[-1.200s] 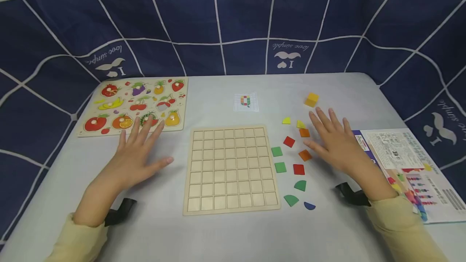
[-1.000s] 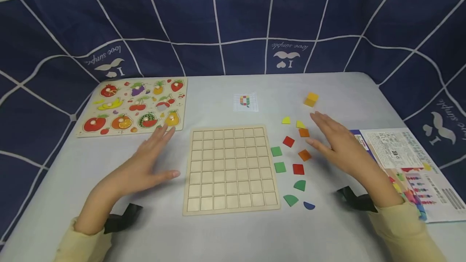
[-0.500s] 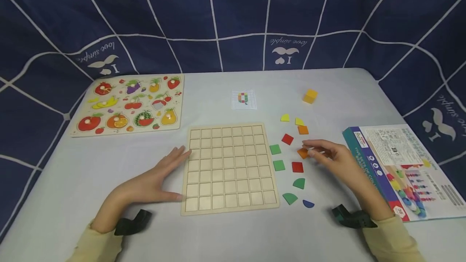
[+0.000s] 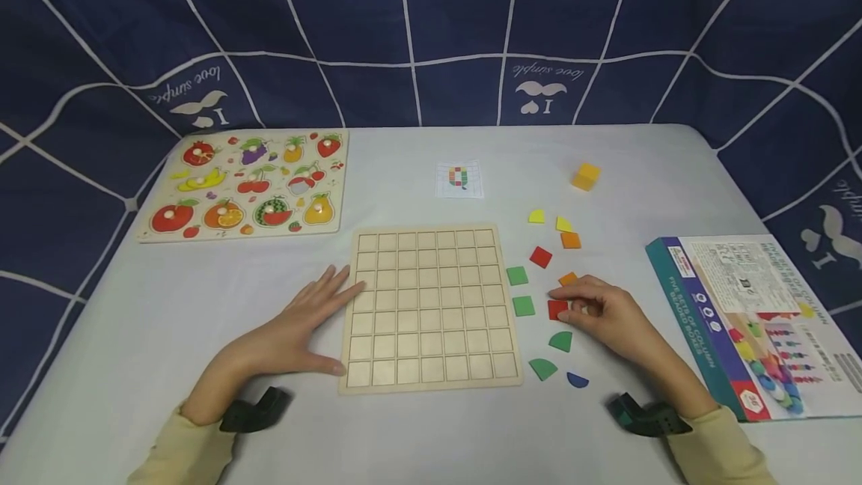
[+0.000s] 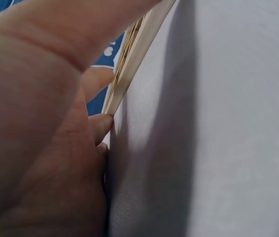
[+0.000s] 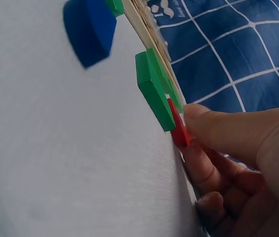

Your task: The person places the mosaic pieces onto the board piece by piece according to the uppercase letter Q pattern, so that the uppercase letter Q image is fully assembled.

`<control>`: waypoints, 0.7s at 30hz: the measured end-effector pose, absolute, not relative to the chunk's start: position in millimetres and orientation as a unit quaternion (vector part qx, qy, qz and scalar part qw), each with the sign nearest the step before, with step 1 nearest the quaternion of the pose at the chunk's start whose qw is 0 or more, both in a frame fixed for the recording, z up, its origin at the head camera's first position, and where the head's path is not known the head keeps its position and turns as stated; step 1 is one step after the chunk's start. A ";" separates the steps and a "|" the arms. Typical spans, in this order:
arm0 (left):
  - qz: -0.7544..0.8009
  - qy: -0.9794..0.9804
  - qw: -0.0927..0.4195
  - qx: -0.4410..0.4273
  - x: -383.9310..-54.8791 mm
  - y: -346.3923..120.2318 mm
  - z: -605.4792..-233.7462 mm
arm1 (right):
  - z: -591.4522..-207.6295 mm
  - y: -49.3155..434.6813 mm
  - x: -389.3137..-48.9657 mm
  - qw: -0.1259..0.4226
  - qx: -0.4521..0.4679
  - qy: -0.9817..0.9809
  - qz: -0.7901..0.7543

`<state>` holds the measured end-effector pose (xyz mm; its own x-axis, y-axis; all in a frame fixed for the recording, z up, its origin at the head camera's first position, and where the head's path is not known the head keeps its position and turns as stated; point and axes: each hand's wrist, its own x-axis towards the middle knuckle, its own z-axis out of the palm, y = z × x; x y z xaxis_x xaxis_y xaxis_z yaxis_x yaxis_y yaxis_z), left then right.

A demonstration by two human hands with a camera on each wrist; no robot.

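Note:
A wooden grid board (image 4: 431, 309) lies flat in the middle of the table. My left hand (image 4: 289, 335) rests at its left edge, fingers spread, with fingertips against the board's side in the left wrist view. On the right, my right hand (image 4: 616, 316) pinches a red square tile (image 4: 556, 310) between thumb and fingers; the wrist view shows this red tile (image 6: 179, 129) between them. An orange tile (image 4: 568, 279) is partly hidden behind the fingers. Around the hand lie green squares (image 4: 523, 306), another red square (image 4: 541, 257) and green quarter-round pieces (image 4: 560, 341).
A blue half-round piece (image 4: 577, 380) lies nearest the front. Farther back are yellow pieces (image 4: 536, 216), an orange square (image 4: 570, 240) and orange-yellow blocks (image 4: 586, 177). A pattern card (image 4: 459, 179) lies behind the board, a fruit puzzle (image 4: 245, 185) back left, a printed box (image 4: 754, 328) right.
Both hands have come down from hovering spread out. The left hand has moved right to the board's edge; the right has moved past the orange tile to the red square, its fingers curling.

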<state>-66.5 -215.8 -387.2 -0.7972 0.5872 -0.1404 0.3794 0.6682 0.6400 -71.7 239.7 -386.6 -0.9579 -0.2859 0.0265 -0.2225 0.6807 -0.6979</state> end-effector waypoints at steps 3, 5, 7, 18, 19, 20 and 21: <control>0.303 0.899 0.165 0.271 -66.9 -215.5 -387.8 | -387.2 239.5 -72.2 0.039 -0.148 0.921 -0.359; 0.301 0.900 0.165 0.270 -66.9 -215.6 -388.0 | -387.1 239.1 -72.5 0.039 -0.157 0.923 -0.351; 0.298 0.901 0.167 0.268 -66.5 -215.7 -388.2 | -386.6 238.5 -72.4 0.037 -0.164 0.924 -0.344; 0.286 0.904 0.179 0.261 -66.4 -216.1 -388.9 | -387.9 237.8 -71.8 0.028 -0.176 0.921 -0.347; 0.286 0.905 0.178 0.262 -66.4 -215.8 -388.9 | -388.1 237.9 -72.0 0.026 -0.175 0.921 -0.346; 0.285 0.905 0.176 0.262 -66.4 -215.7 -389.0 | -388.3 238.0 -72.2 0.024 -0.176 0.921 -0.346; 0.286 0.905 0.173 0.264 -66.5 -215.5 -388.9 | -388.4 238.2 -72.7 0.021 -0.177 0.921 -0.346</control>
<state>-66.5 -215.5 -388.9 -0.8006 0.5768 -0.1620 0.3793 0.6972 0.6083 -72.7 238.2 -388.4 -0.9368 -0.3397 0.0841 -0.3109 0.6979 -0.6452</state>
